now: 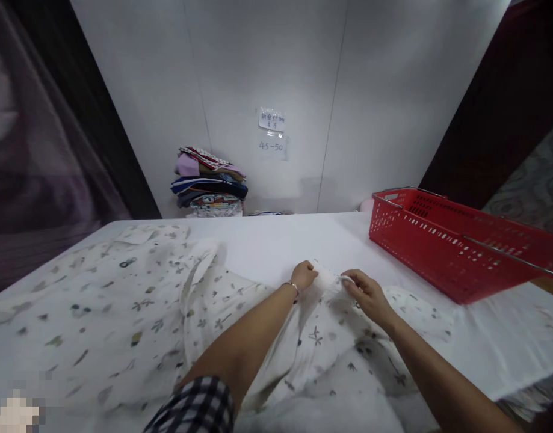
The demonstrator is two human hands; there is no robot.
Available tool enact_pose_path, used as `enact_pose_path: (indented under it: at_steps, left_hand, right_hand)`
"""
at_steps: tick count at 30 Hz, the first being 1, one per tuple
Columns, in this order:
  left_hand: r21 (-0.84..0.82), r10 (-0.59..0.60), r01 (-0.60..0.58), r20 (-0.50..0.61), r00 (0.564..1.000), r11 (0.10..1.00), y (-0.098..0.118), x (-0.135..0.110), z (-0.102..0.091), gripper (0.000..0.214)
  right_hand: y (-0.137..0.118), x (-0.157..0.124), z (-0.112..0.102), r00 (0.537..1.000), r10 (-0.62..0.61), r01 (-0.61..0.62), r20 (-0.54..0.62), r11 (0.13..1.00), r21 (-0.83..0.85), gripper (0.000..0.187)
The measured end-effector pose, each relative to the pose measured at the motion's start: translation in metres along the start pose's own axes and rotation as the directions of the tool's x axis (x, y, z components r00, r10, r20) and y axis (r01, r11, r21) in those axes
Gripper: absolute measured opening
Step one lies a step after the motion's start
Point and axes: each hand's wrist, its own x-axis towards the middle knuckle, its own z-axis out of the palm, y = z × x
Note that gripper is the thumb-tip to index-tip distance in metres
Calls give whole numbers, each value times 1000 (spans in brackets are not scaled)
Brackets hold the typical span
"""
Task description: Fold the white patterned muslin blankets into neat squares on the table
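Observation:
A white garment [136, 300] printed with small dark leaves and flowers lies spread over the white table [276, 240]. My left hand [304, 275] is closed in a pinch on a fold of this cloth near the table's middle. My right hand [369, 294] grips the same fold a little to the right, fingers curled on the fabric. A thin bracelet circles my left wrist. The cloth bunches up between both hands and drapes toward me.
A red plastic basket [457, 240] with a metal handle stands at the right of the table. A stack of folded clothes [209, 183] sits against the white wall at the back. A paper note [271, 129] is stuck on the wall. Dark curtains hang on both sides.

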Motion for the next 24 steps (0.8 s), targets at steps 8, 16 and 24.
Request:
enact_pose_path:
  at_steps: [8,16,24]
  left_hand:
    - [-678,252,-149,55,966,720,35,-69,-14,32]
    - [-877,367,-107,82,927,468,50,-120,-12,34]
    - [-829,433,-183,77,898,529,56,-134,-12,37]
  right_hand:
    - [-20,5,4,988,106,-76,-111,967,245,30]
    - [-37,-15,1,984,46,-22,-170,990,142,28]
    - [-47,-21,-18,993,38,-57,-115,984,-169,38]
